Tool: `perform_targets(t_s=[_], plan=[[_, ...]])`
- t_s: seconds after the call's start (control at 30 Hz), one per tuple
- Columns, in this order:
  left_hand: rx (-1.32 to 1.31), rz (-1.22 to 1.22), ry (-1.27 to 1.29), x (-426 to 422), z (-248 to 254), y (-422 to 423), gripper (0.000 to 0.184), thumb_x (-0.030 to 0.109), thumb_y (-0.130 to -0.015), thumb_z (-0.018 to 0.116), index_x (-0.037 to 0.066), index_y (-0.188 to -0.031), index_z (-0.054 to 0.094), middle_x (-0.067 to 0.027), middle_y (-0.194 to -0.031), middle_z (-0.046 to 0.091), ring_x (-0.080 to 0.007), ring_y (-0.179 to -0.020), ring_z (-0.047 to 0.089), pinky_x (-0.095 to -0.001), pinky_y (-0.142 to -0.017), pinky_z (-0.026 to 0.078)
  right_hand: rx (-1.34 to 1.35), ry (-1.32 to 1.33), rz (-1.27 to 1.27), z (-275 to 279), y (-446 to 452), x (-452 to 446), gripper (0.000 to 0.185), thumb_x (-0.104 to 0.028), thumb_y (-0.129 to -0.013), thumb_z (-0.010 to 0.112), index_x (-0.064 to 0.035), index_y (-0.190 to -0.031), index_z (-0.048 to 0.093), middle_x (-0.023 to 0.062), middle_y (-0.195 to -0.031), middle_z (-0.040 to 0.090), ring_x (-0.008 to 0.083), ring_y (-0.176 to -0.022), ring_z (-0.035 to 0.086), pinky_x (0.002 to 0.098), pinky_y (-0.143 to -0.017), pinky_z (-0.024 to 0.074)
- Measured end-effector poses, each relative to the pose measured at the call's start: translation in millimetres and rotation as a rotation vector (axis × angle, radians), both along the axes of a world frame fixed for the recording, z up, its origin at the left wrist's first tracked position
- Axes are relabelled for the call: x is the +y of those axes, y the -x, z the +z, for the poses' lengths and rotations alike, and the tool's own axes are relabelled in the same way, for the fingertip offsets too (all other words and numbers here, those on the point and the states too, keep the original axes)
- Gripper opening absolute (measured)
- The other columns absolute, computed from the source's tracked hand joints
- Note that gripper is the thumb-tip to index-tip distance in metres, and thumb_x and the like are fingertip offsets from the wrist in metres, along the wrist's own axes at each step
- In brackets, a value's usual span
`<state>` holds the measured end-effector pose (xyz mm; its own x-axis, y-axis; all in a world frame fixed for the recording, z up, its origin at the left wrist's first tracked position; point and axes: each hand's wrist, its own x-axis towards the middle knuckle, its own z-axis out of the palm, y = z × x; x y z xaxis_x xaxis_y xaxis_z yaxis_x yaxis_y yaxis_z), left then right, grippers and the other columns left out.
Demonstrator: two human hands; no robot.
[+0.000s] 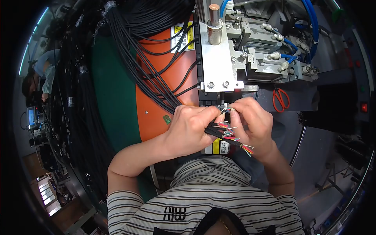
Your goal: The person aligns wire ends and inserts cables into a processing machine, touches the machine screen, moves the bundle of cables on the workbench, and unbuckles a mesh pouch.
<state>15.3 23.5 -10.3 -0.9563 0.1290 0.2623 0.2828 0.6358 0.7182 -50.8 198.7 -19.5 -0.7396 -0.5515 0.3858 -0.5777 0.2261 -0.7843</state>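
My left hand (192, 123) is closed around several black cables (217, 130). Their stripped ends stick out to the right as thin red, yellow, green and white wires (247, 149). My right hand (252, 119) pinches the fine coloured wires of one cable (229, 110) between thumb and forefinger. Both hands meet just below the front of a metal machine (219, 62). The cables run from my left hand up to a large black bundle (156, 17). My fingers partly hide the wire tips.
An orange surface (168, 82) with a warning label (183, 37) lies left of the machine, beside a green mat (113, 86). Red-handled scissors (281, 100) lie to the right. Blue air hoses (313, 27) curve at the upper right. Another person (45, 74) is at far left.
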Motion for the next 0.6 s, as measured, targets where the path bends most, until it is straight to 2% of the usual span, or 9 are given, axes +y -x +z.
perform_targets(t_s=[0.07, 0.1, 0.2, 0.37, 0.47, 0.6], plan=[[0.050, 0.001, 0.043, 0, -2, -1, 0.025, -0.004, -0.068, 0.070, -0.001, -0.092, 0.064, -0.0114, -0.070, 0.061, -0.0271, -0.056, 0.060, -0.0348, -0.050, 0.047, 0.150, -0.142, -0.027, 0, 2, 1, 0.006, -0.004, -0.081, 0.066, -0.0019, -0.085, 0.062, 0.0083, -0.078, 0.058, 0.0264, -0.054, 0.058, 0.0356, -0.050, 0.0466], [0.049, 0.000, 0.043, 0, 0, -2, 0.025, -0.004, -0.068, 0.070, -0.001, -0.092, 0.064, -0.0114, -0.070, 0.061, -0.0271, -0.056, 0.060, -0.0348, -0.050, 0.047, 0.150, -0.143, -0.028, 0, 4, 2, 0.006, -0.004, -0.081, 0.066, -0.0019, -0.085, 0.062, 0.0083, -0.078, 0.058, 0.0264, -0.054, 0.058, 0.0356, -0.050, 0.0466], [0.101, -0.014, 0.240, -1, 9, -4, 0.030, -0.001, -0.067, 0.066, -0.002, -0.097, 0.063, -0.0113, -0.085, 0.058, -0.0268, -0.069, 0.062, -0.0371, -0.054, 0.048, 0.208, -0.348, 0.006, 0, 8, 3, 0.006, -0.009, -0.083, 0.065, -0.0039, -0.082, 0.062, 0.0082, -0.076, 0.056, 0.0276, -0.054, 0.058, 0.0377, -0.049, 0.0453], [0.097, -0.062, 0.298, -5, 4, -4, 0.046, -0.002, -0.063, 0.066, -0.005, -0.108, 0.061, -0.0105, -0.093, 0.054, -0.0257, -0.077, 0.060, -0.0360, -0.059, 0.050, 0.112, -0.287, -0.008, -6, 8, 2, 0.006, -0.009, -0.083, 0.064, -0.0043, -0.081, 0.061, 0.0089, -0.076, 0.056, 0.0285, -0.056, 0.058, 0.0385, -0.050, 0.0456], [0.070, -0.098, 0.246, -5, 8, -3, 0.060, -0.004, -0.053, 0.067, -0.005, -0.113, 0.061, -0.0130, -0.092, 0.057, -0.0278, -0.076, 0.061, -0.0345, -0.060, 0.051, 0.028, -0.254, 0.002, -7, 8, 3, 0.006, -0.009, -0.083, 0.065, -0.0042, -0.081, 0.061, 0.0083, -0.076, 0.056, 0.0283, -0.056, 0.059, 0.0378, -0.051, 0.0461], [0.061, -0.087, 0.245, -6, 8, -2, 0.059, -0.003, -0.055, 0.066, -0.005, -0.114, 0.061, -0.0117, -0.090, 0.055, -0.0264, -0.074, 0.060, -0.0342, -0.060, 0.050, 0.068, -0.200, -0.028, -12, 7, 2, 0.006, -0.009, -0.083, 0.065, -0.0042, -0.082, 0.062, 0.0081, -0.077, 0.056, 0.0280, -0.058, 0.059, 0.0374, -0.051, 0.0466]])
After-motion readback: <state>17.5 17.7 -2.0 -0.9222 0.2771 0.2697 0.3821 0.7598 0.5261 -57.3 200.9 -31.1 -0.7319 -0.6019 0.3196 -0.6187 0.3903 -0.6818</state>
